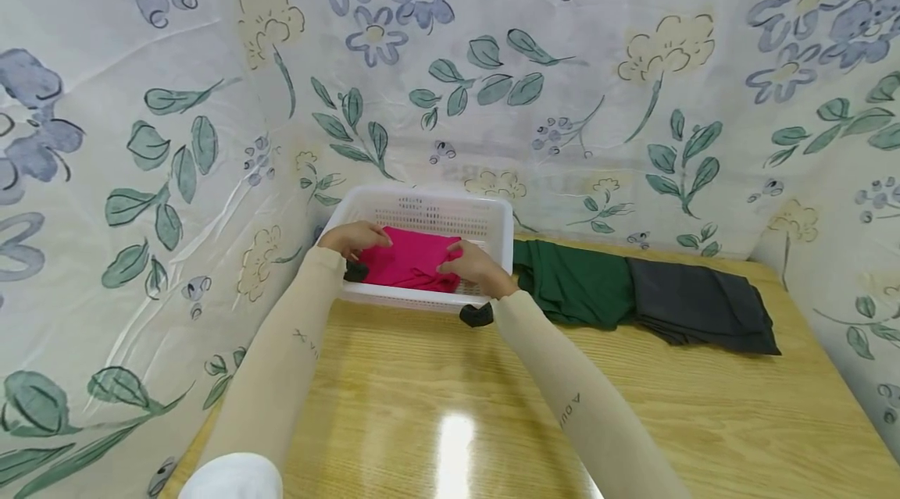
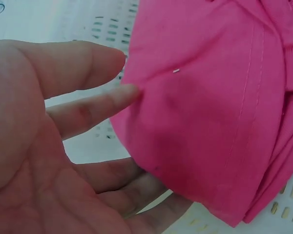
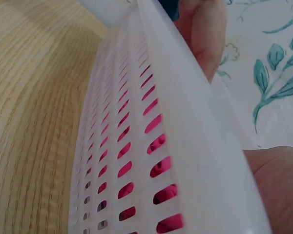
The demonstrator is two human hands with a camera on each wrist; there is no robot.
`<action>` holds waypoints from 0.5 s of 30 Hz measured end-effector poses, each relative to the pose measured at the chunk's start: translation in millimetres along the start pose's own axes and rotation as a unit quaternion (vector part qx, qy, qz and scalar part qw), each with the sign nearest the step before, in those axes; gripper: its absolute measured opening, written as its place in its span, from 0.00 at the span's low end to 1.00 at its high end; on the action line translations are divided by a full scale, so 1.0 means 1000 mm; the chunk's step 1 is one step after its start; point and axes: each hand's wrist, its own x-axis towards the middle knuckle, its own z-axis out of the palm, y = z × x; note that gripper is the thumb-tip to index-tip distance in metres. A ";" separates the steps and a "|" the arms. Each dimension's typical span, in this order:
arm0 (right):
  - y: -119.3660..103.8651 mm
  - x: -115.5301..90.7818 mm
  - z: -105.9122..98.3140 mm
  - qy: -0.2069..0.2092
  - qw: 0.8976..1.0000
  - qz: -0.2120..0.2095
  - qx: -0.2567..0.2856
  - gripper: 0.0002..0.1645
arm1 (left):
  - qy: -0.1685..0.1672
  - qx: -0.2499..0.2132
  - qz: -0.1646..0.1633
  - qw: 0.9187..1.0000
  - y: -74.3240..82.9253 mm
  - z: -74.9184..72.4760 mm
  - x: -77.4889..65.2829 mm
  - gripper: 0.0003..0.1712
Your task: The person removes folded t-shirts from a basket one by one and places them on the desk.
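A folded pink garment [image 1: 411,257] lies inside a white perforated plastic basket [image 1: 441,206]. At its left edge is my left hand [image 1: 355,239], fingers spread and loosely bent. In the left wrist view the fingertips touch the border of the pink cloth [image 2: 200,107], some partly under it, without gripping. My right hand [image 1: 478,266] reaches over the basket's front right rim, its fingers loosely extended at the garment's right edge. The right wrist view looks along the basket's slotted outer wall [image 3: 136,122], which hides the right fingertips; pink shows through the slots.
To the basket's right, a folded dark green garment [image 1: 580,280] lies on the wooden table [image 1: 394,390]. Against it rests a folded dark grey garment [image 1: 703,300]. Floral sheeting [image 1: 450,124] rises behind the table and along both sides.
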 end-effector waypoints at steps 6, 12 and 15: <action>0.000 0.001 -0.001 -0.006 1.000 0.021 0.014 0.33 | 0.000 -0.005 0.001 1.000 0.001 0.002 0.001 0.25; -0.001 0.001 0.000 -0.009 0.997 0.048 0.059 0.33 | 0.002 -0.005 -0.005 1.000 -0.004 0.001 0.006 0.25; 0.001 0.004 0.000 -0.003 0.992 0.060 0.107 0.31 | -0.001 0.006 -0.002 1.000 -0.006 0.000 0.007 0.24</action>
